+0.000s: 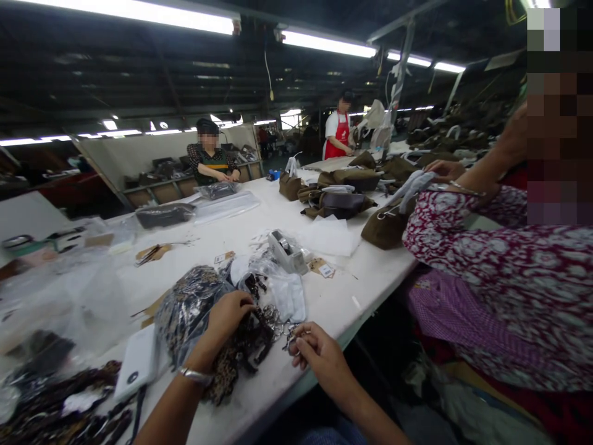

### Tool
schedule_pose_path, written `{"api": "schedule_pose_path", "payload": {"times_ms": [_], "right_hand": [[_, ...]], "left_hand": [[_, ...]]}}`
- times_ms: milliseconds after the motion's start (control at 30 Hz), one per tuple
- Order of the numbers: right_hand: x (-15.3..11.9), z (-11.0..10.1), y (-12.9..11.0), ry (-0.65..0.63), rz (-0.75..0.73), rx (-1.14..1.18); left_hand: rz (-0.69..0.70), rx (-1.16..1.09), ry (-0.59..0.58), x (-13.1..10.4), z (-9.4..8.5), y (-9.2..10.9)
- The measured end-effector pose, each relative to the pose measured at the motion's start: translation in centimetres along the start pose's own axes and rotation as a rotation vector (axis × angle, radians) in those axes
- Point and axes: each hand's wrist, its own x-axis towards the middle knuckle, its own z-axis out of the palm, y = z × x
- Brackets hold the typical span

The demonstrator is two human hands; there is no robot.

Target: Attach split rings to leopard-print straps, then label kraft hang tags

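Observation:
My left hand [234, 311], with a bracelet at the wrist, has its fingers curled down on a dark patterned strap [254, 346] in a heap near the table edge. Right of it, my right hand [319, 355] pinches a small metal clasp [293, 341] between thumb and fingers. Several shiny metal rings [274, 316] lie between the two hands, beside the straps. A plastic-wrapped bundle of patterned fabric [192, 306] rests just beyond my left forearm. The fingertips of my left hand are partly hidden in the dark heap.
A grey tape dispenser [287, 252] and paper tags [322, 267] lie ahead on the white table [231, 232]. A white device [136, 363] and more straps [69, 402] are at left. Brown bags [343, 201] stand beyond. A co-worker's patterned sleeve [445, 228] is close on the right.

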Motion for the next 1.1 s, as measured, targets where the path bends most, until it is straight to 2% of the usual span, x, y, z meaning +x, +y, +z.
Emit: {"api": "schedule_pose_path", "payload": {"times_ms": [133, 233, 333, 400, 500, 700, 900, 1100], "right_hand": [[0.7, 0.5, -0.6, 0.012, -0.016, -0.003], [1.5, 1.2, -1.3, 0.023, -0.036, 0.009], [2.3, 2.1, -2.0, 0.029, -0.085, -0.006], [2.6, 2.7, -2.5, 0.017, -0.117, -0.031], [2.8, 3.4, -3.4, -0.007, -0.119, -0.081], [2.7, 4.2, -4.8, 0.009, -0.141, -0.177], [2.5, 4.5, -5.0, 0.004, -0.105, -0.134], [2.4, 3.9, -4.5, -0.129, -0.029, -0.172]], "left_hand": [[0.014, -0.065, 0.114, -1.0, -2.7, -0.4], [0.029, -0.133, 0.252, -1.9, -4.7, 0.0], [0.143, -0.197, 0.395, -3.0, -6.1, 1.0], [0.244, -0.211, 0.422, -3.8, -6.4, 2.0], [0.338, -0.243, 0.366, -5.1, -6.0, 3.5], [0.418, -0.390, 0.226, -6.8, -3.5, 5.1], [0.387, -0.564, 0.219, -7.3, -2.0, 5.0], [0.338, -0.726, 0.130, -7.7, -1.5, 4.8]]}}
